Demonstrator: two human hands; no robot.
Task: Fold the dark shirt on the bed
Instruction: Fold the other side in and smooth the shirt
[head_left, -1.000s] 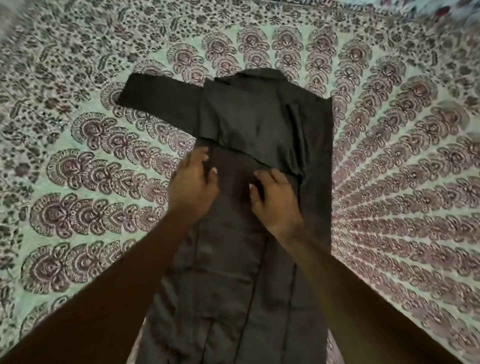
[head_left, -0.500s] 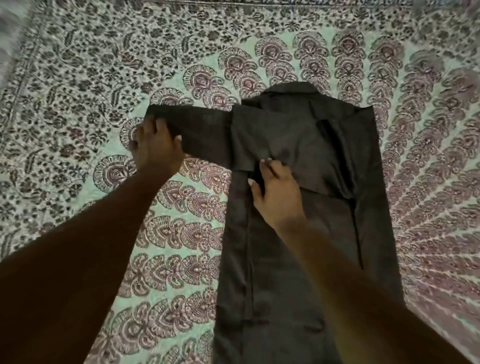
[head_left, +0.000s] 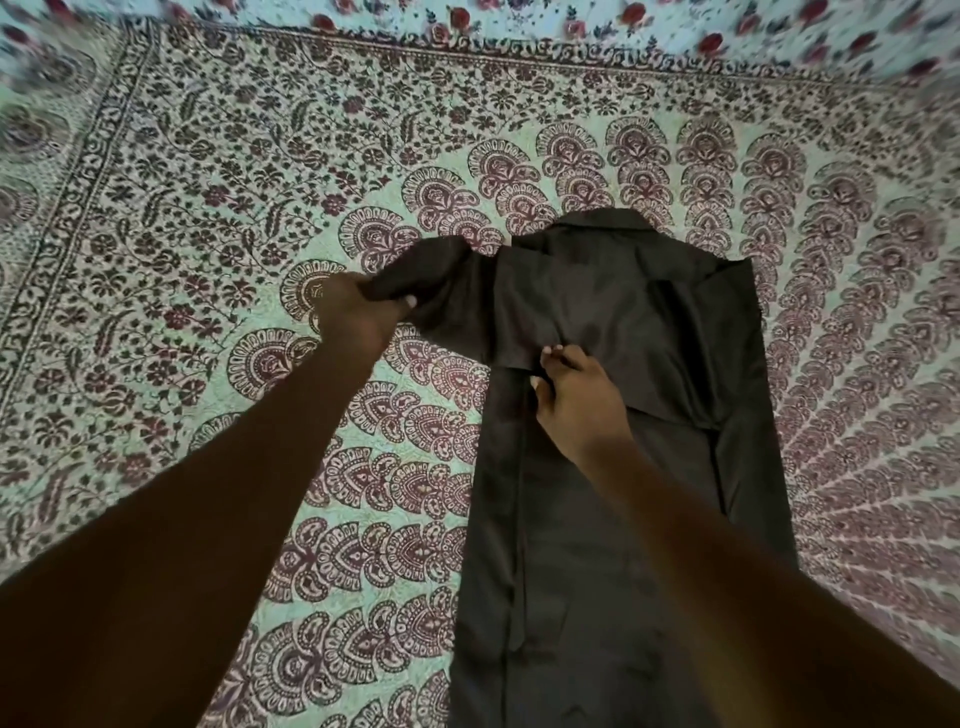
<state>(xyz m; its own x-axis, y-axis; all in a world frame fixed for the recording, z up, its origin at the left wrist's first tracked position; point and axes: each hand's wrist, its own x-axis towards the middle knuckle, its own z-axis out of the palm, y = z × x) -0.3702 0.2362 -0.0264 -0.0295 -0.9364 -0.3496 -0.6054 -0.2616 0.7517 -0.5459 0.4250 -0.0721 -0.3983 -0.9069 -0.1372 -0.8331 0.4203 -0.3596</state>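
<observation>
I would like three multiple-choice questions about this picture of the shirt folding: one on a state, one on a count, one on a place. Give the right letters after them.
1. On the dark shirt, the left hand: A grips the sleeve at its end; B lies flat and open; C touches nothing.
2. How many sleeves stick out sideways? A none; B one; C two.
3. The right hand rests: A on that sleeve; B on the shirt's body; C off the shirt.
Answers: 1 A, it curls round bunched cloth; 2 B, only that sleeve lies outward; 3 B, its tips touch a folded edge at the chest.
</observation>
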